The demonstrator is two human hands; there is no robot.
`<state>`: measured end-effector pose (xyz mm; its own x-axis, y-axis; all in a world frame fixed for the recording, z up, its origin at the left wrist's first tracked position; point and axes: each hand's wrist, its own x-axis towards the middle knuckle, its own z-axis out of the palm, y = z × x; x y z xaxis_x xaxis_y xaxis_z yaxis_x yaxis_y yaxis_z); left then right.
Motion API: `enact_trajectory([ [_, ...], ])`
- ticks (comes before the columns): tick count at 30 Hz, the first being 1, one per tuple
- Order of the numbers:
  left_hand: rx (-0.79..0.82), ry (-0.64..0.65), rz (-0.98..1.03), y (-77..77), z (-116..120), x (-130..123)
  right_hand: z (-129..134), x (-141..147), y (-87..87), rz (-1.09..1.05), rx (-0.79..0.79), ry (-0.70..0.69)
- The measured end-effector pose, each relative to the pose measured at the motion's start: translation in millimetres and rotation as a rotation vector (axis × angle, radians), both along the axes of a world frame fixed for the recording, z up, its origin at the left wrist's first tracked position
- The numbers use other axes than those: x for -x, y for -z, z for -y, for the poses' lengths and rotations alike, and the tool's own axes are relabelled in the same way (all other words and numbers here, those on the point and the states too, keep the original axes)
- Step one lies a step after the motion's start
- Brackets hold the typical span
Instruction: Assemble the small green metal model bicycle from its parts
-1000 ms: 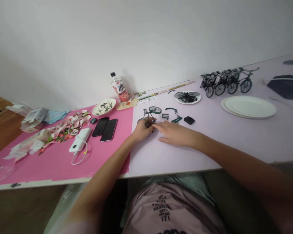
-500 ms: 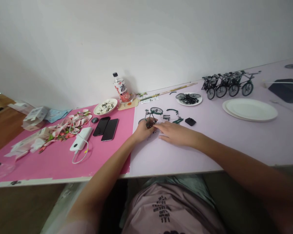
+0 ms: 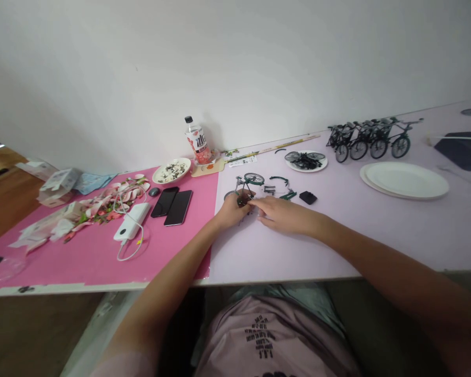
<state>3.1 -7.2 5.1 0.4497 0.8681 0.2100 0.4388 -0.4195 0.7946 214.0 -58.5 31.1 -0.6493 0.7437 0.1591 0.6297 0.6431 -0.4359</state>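
A small model bicycle with dark spoked wheels is at the middle of the table, one wheel raised toward the wall. My left hand is closed around its frame, thumb and fingers curled in. From the other side my right hand meets it, thumb and index finger pinched at the bicycle beside my left thumb. Whatever is between those fingertips is too small to make out. Just beyond my right hand lie a curved dark green piece, a small dark bracket-like part, a green part and a black block.
A plate of black parts stands behind, with several model bicycles right of it. White plates lie at right. To the left are phones, a power bank, artificial petals, a bowl and a bottle.
The whole view has shifted slightly. Both hands stay at the model bicycle with nearly the same grip; the loose parts lie where they were.
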Motion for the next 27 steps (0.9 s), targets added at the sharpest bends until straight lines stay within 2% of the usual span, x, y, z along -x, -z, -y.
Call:
enact_trajectory([
  [27,0.043,-0.009,0.025,1.1,-0.1,-0.1,5.3,-0.4,-8.5,0.015,0.045,0.018],
])
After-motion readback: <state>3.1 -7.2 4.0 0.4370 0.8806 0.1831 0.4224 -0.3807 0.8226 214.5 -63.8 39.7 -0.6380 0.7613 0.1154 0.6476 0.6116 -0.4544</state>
